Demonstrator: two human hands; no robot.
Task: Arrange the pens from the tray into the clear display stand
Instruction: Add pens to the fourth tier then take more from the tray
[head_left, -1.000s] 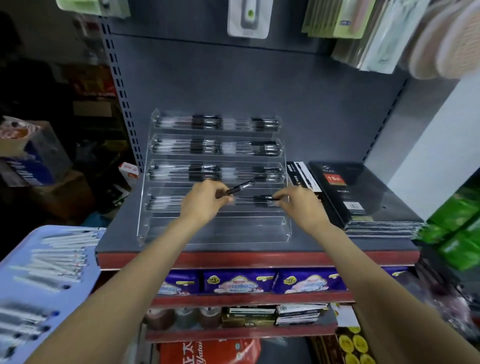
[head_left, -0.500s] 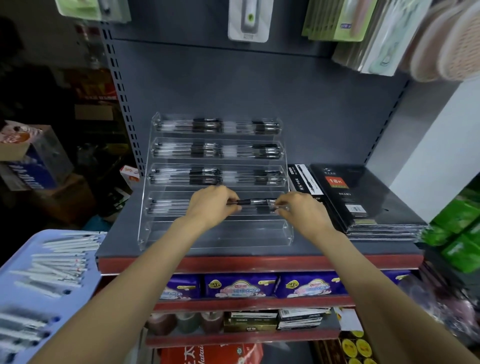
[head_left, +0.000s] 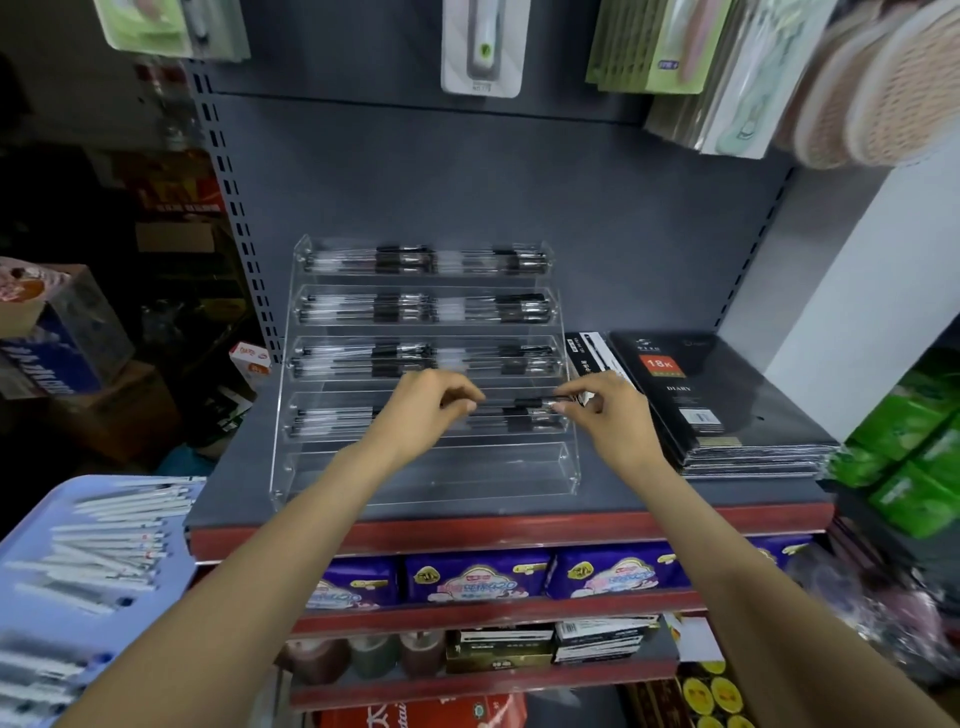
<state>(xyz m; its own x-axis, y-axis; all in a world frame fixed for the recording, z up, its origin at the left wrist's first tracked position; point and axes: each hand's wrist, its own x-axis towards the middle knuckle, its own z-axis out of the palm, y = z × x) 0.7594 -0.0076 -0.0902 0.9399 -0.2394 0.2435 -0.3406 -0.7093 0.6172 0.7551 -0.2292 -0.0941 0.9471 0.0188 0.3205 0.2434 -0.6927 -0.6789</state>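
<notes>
Pen (head_left: 519, 404) now level between hands (head_left: 524, 410)

both hands up at the clear display stand (head_left: 563, 470) on the grey shelf (head_left: 675, 493). left hand (head_left: 423, 415) & right hand (head_left: 610, 418) each pinch an end of one black pen (head_left: 519, 404), held level over the 4th tier. top 3 tiers full of pens, bottom tier bare. blue tray (head_left: 176, 566) w/ more pens lower left. black diary stack (head_left: 727, 395) just right of stand.
</notes>
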